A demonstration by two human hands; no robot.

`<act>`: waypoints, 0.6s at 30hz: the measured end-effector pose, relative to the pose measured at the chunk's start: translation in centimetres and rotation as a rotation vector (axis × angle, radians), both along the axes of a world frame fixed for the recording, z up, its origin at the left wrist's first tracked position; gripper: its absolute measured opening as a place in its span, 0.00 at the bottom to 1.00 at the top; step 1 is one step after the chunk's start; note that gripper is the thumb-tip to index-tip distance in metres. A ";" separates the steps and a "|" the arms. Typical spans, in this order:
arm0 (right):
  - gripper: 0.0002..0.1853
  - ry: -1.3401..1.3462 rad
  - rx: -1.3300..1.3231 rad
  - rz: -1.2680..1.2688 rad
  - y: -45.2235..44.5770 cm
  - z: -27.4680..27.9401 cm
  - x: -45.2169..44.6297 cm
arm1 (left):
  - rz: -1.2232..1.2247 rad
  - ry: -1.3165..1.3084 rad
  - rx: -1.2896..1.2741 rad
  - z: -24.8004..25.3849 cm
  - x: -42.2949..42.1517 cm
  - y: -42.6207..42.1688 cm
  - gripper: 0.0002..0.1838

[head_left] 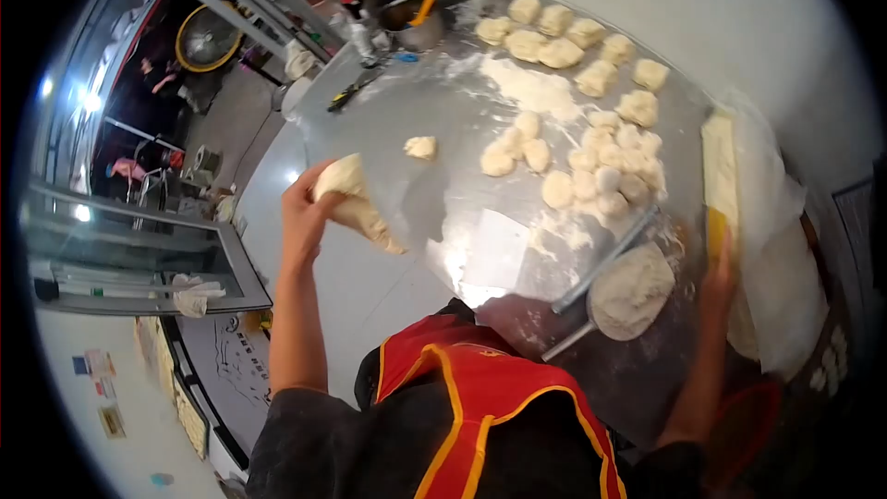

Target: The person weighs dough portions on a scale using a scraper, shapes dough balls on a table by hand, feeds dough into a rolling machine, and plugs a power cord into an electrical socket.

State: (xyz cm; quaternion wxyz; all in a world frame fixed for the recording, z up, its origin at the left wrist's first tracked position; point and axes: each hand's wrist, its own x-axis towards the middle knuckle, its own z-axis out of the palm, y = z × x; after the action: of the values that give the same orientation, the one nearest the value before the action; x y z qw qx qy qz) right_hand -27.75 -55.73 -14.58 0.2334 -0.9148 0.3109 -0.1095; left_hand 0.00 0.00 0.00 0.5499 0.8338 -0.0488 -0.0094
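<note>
Presently, left grip (307, 210) is holding 1 dough piece (356, 214) above the surface (370, 129), toward its left edge; right grip (723, 270) is holding a yellow tool (716, 229) by a dough strip (720, 157) near the right edge; dough lumps (561, 53) are lining the wall-side edge.

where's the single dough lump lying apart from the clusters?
In the head view, the single dough lump lies slightly left of centre in the upper half, on the metal table, up and right of the dough piece in the left hand.
</note>
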 end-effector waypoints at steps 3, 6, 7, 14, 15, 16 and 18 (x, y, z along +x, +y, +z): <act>0.35 -0.232 0.051 -0.077 7.3 2.9 -0.2 | -0.010 -0.040 -0.024 0.0 4.3 1.9 0.22; 0.35 -0.309 0.001 -0.080 11.8 6.3 0.0 | -0.034 -0.026 -0.172 -2.4 7.9 1.4 0.24; 0.35 -0.314 -0.015 -0.103 13.7 7.1 0.3 | -0.041 0.026 -0.287 -3.6 9.4 1.5 0.24; 0.34 -0.262 -0.072 -0.276 28.7 7.0 4.8 | -0.496 -0.163 0.618 -16.9 15.3 4.2 0.29; 0.33 -0.257 -0.060 -0.272 30.5 7.2 5.2 | -0.571 -0.228 0.780 -17.1 16.1 4.9 0.30; 0.32 -0.257 -0.046 -0.271 32.6 7.6 5.9 | -0.619 -0.224 0.515 -18.1 18.5 5.2 0.32; 0.30 -0.231 -0.151 -0.256 35.9 8.8 7.3 | -0.565 -0.096 0.257 -19.4 21.7 4.7 0.34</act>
State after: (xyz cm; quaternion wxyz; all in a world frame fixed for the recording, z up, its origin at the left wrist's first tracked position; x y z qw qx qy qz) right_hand -20.43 -19.84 -5.79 0.1822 -0.8640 0.3870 -0.2657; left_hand 21.74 4.72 -19.36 0.4128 0.8494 -0.3027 -0.1286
